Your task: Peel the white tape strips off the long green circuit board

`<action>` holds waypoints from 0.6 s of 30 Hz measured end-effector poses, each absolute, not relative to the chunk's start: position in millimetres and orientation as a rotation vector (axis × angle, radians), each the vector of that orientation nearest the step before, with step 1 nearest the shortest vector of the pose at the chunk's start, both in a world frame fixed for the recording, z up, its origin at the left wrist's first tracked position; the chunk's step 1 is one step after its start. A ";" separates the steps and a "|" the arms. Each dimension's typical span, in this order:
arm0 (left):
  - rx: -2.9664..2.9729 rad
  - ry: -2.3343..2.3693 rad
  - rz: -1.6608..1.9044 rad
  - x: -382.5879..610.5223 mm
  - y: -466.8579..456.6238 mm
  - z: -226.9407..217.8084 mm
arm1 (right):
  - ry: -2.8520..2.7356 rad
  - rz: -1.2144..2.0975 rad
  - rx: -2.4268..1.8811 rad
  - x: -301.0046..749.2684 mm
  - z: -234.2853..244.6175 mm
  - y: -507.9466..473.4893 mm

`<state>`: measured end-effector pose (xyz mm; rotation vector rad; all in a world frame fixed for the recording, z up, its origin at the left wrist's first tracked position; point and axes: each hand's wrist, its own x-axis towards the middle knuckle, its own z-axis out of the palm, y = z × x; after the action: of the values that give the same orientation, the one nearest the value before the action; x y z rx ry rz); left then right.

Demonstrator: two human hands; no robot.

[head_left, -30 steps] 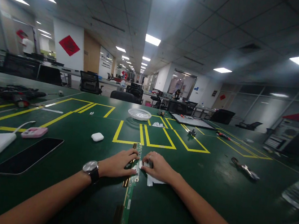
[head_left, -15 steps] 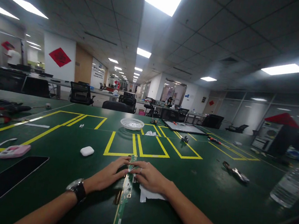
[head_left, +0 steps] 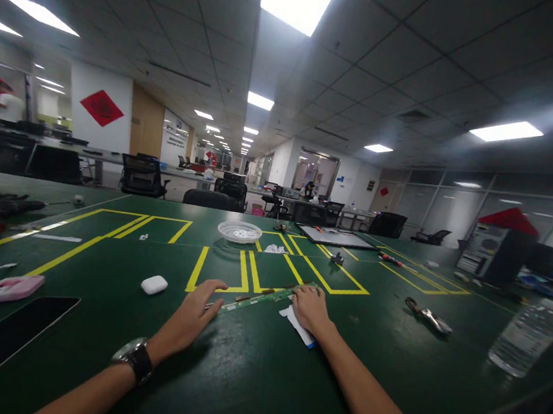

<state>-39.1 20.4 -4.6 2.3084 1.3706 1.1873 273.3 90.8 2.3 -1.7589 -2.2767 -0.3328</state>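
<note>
The left hand (head_left: 193,314) lay open on the tabletop (head_left: 254,386) beside the green circuit strip (head_left: 260,297); the right hand (head_left: 311,309) had its grip closed on the strip's other end.

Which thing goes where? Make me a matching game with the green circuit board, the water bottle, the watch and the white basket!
Things:
1. green circuit board
2. water bottle
3. wristwatch
4. white basket

Places:
a. far right on the table
b. just beyond the yellow tape boxes
c. between the left hand and the right hand
d. on the left hand's wrist

Pairs: 1-c, 2-a, 3-d, 4-b.
</note>
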 end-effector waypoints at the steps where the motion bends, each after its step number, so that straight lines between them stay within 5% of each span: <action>1: 2.349 1.373 1.171 -38.4 19.8 -5.3 | -2.248 -0.345 -1.803 274.9 1.7 91.1; 18: 2.649 1.314 0.959 -30.6 10.8 -4.7 | -2.290 -0.087 -1.964 277.1 4.1 80.1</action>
<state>-30.6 10.8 -4.7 2.6494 1.3138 0.9587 277.1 80.1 4.1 -1.9639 -2.2896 -0.0873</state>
